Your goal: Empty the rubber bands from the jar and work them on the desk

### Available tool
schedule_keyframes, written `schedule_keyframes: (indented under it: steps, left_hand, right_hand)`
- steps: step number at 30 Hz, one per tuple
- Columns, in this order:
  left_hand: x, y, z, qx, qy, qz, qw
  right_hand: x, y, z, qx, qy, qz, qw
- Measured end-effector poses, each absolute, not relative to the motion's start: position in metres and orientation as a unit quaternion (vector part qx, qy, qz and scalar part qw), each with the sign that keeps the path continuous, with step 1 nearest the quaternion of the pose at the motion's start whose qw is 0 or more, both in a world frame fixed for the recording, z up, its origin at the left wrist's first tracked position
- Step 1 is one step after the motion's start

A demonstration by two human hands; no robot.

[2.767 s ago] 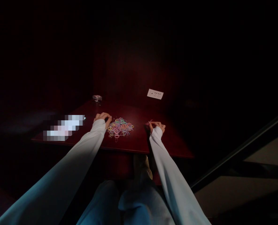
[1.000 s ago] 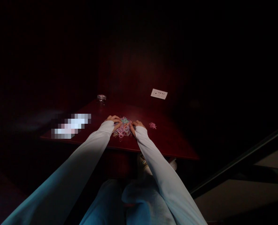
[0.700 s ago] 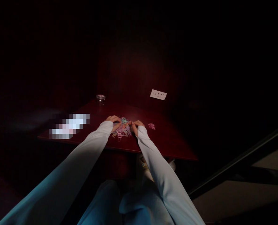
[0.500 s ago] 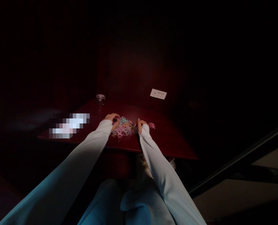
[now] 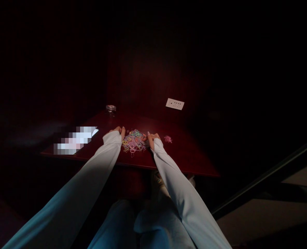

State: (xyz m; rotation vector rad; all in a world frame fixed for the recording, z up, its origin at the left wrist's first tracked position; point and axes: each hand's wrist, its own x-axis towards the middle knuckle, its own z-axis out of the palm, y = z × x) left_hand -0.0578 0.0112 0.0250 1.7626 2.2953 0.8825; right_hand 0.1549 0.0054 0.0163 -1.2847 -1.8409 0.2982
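A loose pile of small colourful elastic hair ties (image 5: 135, 141) lies on the dark red table (image 5: 184, 155). My left hand (image 5: 118, 131) is at the pile's left edge, its fingers curled in and the thumb against them; whether anything is pinched there is hidden. At the right edge, my right hand (image 5: 153, 137) touches the pile, its thumb raised apart from a finger that reaches over the ties. A smaller heap of pink hair ties (image 5: 168, 139) sits to the right of that hand.
A clear lidded jar (image 5: 111, 110) stands at the table's back left. Nearer the left edge lies a bright, flat, pixelated object (image 5: 77, 140). A white socket plate (image 5: 175, 104) is on the wall behind. Much of the surroundings is dark.
My left hand has drawn back left from the pile, and its fingers have curled in. The right hand has shifted slightly left, onto the pile's edge. The pink heap stays put.
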Motion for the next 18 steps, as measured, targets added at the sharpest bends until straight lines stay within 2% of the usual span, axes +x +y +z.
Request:
schedule_keyframes:
  steps: [9,14,18]
  left_hand:
    - [-0.05,-0.006,0.031,0.635,0.733,0.236,0.059]
    - [-0.049,0.002,0.023,0.641,0.729,0.235,0.04]
    - [-0.045,0.012,0.007,0.663,0.684,0.298,-0.052]
  right_hand:
    - [0.155,0.004,0.018,-0.521,-0.743,0.11,0.406]
    - [0.158,0.002,0.016,-0.533,-0.756,-0.021,0.379]
    - [0.151,0.003,0.014,-0.461,-0.81,-0.095,0.351]
